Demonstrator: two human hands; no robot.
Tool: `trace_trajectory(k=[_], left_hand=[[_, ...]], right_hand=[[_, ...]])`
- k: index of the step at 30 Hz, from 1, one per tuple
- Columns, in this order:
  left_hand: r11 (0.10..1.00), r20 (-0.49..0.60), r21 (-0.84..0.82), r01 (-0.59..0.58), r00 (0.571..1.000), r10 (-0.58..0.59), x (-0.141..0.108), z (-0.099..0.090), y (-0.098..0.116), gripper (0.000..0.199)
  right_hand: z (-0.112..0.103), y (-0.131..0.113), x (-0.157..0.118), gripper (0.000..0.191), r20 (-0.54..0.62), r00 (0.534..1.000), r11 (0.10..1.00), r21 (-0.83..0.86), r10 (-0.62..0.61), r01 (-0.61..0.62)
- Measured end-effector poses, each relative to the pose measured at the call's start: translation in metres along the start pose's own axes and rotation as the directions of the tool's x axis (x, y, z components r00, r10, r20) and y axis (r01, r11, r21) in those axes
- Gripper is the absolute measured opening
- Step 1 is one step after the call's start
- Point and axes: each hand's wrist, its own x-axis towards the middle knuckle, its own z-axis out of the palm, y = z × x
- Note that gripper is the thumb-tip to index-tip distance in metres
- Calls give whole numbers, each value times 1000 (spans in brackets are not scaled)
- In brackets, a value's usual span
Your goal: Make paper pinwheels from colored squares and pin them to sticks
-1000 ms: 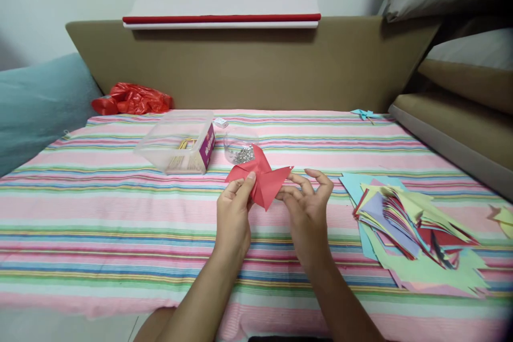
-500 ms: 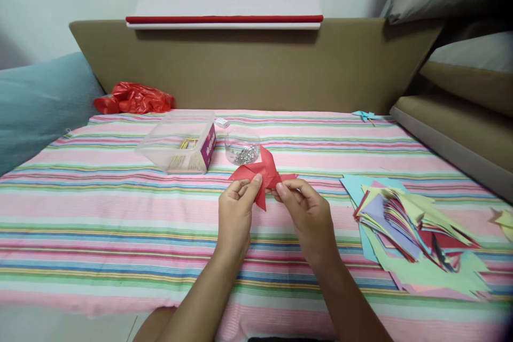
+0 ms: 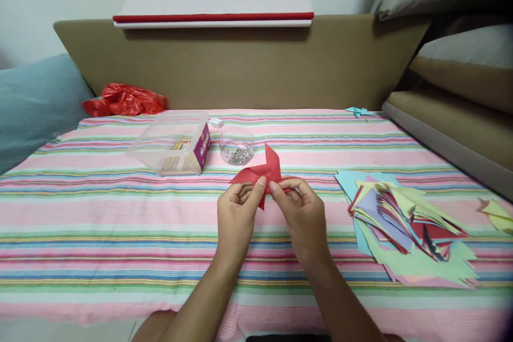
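Note:
Between my two hands is a red paper pinwheel (image 3: pixel 273 163), its pointed blades spreading up, left, right and down. My left hand (image 3: pixel 239 208) pinches it near the centre, thumb on top. Fingers of my right hand (image 3: pixel 300 211) are closed on the blade at the right, the thumb tip close to the left thumb. The fingertips under the paper are hidden. Just beyond the pinwheel stands a clear round container (image 3: pixel 236 148) with small silvery pins or fasteners in it.
A clear plastic box (image 3: pixel 164 141) with yellow sticks stands left of the round container, a small white box (image 3: pixel 216 123) behind. At right lies a pile of coloured paper (image 3: pixel 401 219). A blue pinwheel (image 3: pixel 359 111) lies far right, a red plastic bag (image 3: pixel 132 99) far left.
My right thumb has moved left along the pinwheel towards its centre, nearer my left thumb. The pinwheel is turned slightly. The whole view has shifted a little.

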Motion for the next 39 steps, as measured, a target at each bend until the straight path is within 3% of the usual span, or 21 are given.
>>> trace_trajectory(k=[21, 28, 32, 35, 39], left_hand=[[1000, 45, 6, 26, 999, -26, -2, 1, -3, 25], [999, 8, -20, 46, 999, -46, -1, 2, -1, 26], [997, -21, -50, 50, 998, -51, 1, 1, -1, 28], [995, -35, -82, 47, 998, -50, 4, -2, -2, 28], [994, 2, -99, 54, 999, -54, 9, -7, 1, 26]], right_hand=[[5, 1, -4, 27, -111, 994, 1000, -4, -24, 23], [6, 0, -4, 28, -74, 997, 999, -23, -24, 22], [5, -2, -6, 24, -29, 995, 993, -68, -97, 95], [2, -4, -5, 24, -73, 986, 988, -56, -148, 144], [-10, -7, 4, 24, -202, 971, 991, -5, -130, 131]])
